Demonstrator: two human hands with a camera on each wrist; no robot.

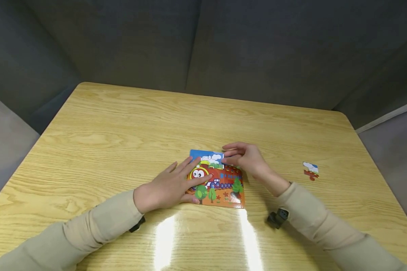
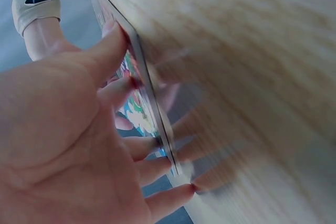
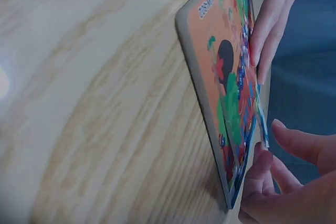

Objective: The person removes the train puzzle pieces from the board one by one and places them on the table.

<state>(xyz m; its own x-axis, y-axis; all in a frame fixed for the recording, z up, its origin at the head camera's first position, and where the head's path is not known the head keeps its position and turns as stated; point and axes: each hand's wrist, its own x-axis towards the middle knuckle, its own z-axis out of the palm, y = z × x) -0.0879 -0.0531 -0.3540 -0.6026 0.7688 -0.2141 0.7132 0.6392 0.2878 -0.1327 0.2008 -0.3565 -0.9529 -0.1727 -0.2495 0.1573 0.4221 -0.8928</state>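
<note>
A jigsaw puzzle of a red train [image 1: 228,201] in a flat board lies on the table. My left hand [image 1: 176,184] rests on its left part with fingers spread and straight, and the thumb lies at the lower edge. In the left wrist view the left hand's fingertips [image 2: 152,170] come down at the board's edge. My right hand [image 1: 251,160] is at the puzzle's upper right and pinches a puzzle piece [image 1: 218,161] with clouds and green on it. In the right wrist view that piece [image 3: 262,121] stands tilted up from the board, its end between thumb and fingers.
Loose puzzle pieces, a cloud one [image 1: 311,166] and a red one [image 1: 311,175], lie together on the table to the right. The wooden table [image 1: 122,124] reaches back to dark grey curtains [image 1: 257,49]. Bright glare streaks cross the near tabletop.
</note>
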